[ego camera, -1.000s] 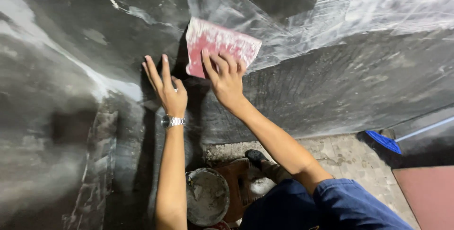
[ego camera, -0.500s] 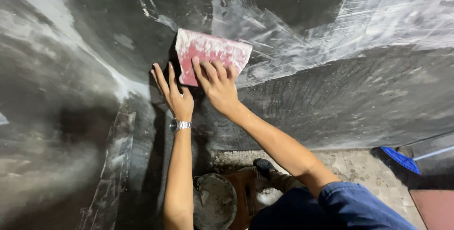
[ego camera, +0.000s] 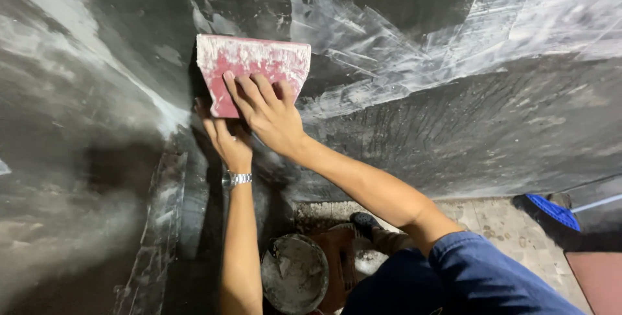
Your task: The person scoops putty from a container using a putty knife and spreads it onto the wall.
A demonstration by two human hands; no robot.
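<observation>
A red plastic spreader (ego camera: 253, 72), smeared with white putty, lies flat against a dark grey wall (ego camera: 453, 127). My right hand (ego camera: 265, 111) presses on its lower half with the fingers spread over it. My left hand (ego camera: 227, 137), with a metal watch on the wrist, rests on the wall just below the spreader's left corner, partly under the right hand. White putty streaks (ego camera: 402, 49) run across the wall to the right of the spreader.
A round bucket (ego camera: 295, 273) with grey-white putty stands on the floor below my arms, beside a brown board. My foot in a dark shoe (ego camera: 366, 224) is on the speckled floor. A blue object (ego camera: 551, 211) lies at the right edge.
The spreader and my right hand have slid left and up along the wall. My left hand has moved in under the spreader's lower left corner.
</observation>
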